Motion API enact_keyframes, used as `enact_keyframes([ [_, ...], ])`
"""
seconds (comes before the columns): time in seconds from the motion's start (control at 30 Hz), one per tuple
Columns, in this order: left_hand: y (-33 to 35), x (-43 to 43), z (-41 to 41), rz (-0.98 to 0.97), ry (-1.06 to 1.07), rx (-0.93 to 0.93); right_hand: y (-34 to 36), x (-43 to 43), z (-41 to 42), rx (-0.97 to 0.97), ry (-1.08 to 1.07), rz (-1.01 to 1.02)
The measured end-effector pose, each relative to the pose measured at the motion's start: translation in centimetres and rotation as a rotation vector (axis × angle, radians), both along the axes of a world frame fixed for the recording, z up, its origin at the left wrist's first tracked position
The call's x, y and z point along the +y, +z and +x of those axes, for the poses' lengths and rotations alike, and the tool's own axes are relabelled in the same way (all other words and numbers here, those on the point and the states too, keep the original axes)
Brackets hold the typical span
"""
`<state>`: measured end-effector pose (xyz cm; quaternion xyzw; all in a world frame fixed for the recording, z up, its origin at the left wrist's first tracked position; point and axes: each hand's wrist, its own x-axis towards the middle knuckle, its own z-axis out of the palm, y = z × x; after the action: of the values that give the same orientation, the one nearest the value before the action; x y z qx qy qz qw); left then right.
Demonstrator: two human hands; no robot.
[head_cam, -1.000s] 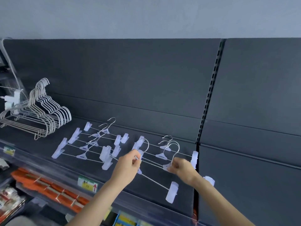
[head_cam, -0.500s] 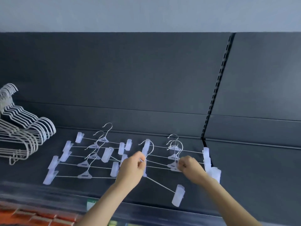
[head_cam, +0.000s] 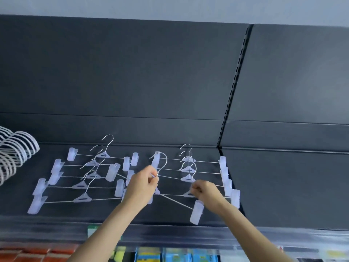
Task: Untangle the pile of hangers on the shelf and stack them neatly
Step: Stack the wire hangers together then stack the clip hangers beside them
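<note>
Head view: the left hand (head_cam: pixel 140 186) pinches the hook stem of a skewed clip hanger (head_cam: pixel 175 202), whose bar slants across the neat row (head_cam: pixel 188 169) just left of the slotted upright (head_cam: pixel 236 87). The right hand (head_cam: pixel 204 191) pinches the hook stem of that row's front hanger (head_cam: pixel 188 194). Best to lift the skewed one clear before turning it parallel, or its clips may snag. On the dark shelf (head_cam: pixel 94 210), a second row (head_cam: pixel 83 186) and white hangers (head_cam: pixel 17 146) lie further left of the upright.

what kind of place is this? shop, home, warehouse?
Probably a retail shop. Dark metal shelving with a slotted upright, a label strip along its front edge, and rows of packaged goods below. Hangers lie loose on the shelf.
</note>
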<state>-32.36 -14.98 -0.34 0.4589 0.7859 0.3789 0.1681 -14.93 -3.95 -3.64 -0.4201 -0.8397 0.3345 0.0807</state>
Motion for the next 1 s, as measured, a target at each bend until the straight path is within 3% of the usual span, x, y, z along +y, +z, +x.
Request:
enact_keyframes([
  [0.27,0.2,-0.5,-0.3,-0.013,-0.004,-0.006,-1.7,-0.1,1.2,-0.028,0.053,0.265],
  [0.53,0.2,0.1,0.3,-0.012,-0.004,-0.013,-0.9,0.2,1.4,0.03,0.078,0.133],
  [0.7,0.0,0.6,1.7,0.01,-0.033,-0.013,1.9,0.5,4.5,0.316,-0.224,0.016],
  [0.77,-0.2,1.2,3.0,0.015,-0.062,0.007,3.7,-0.8,5.6,0.378,-0.181,-0.008],
  [0.9,-0.7,2.4,5.8,0.013,-0.096,0.007,2.9,-2.6,6.6,0.011,0.037,0.338],
  [1.0,-1.4,2.5,7.1,-0.014,-0.114,-0.014,1.0,-2.3,7.4,0.03,-0.001,0.393],
])
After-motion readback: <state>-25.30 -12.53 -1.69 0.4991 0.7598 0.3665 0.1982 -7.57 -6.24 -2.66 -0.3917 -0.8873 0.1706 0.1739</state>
